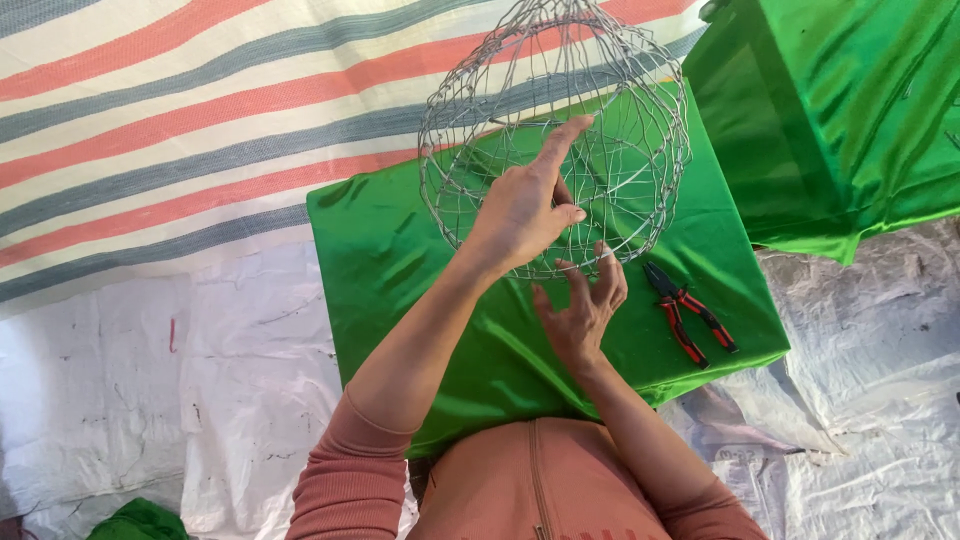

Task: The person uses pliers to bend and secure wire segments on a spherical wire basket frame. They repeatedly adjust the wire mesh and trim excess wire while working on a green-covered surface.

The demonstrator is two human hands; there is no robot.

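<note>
**Two hands work a wire-mesh frame on a green-draped stand**

A person steadies a rounded wire-mesh basket (556, 130) lying on a green cloth-covered table (400, 260). The left hand (522, 212) rests against the mesh with fingers spread and forefinger extended, gripping nothing firmly; the right hand (583, 308) pinches the lower rim loosely with its fingertips. Red-handled pliers (688, 312) lie just beside the basket, untouched. With so light a hold, the frame could roll on the slick fabric, and cut wire ends might well snag or prick a finger. Striped tarpaulin (200, 120) hangs behind
</note>
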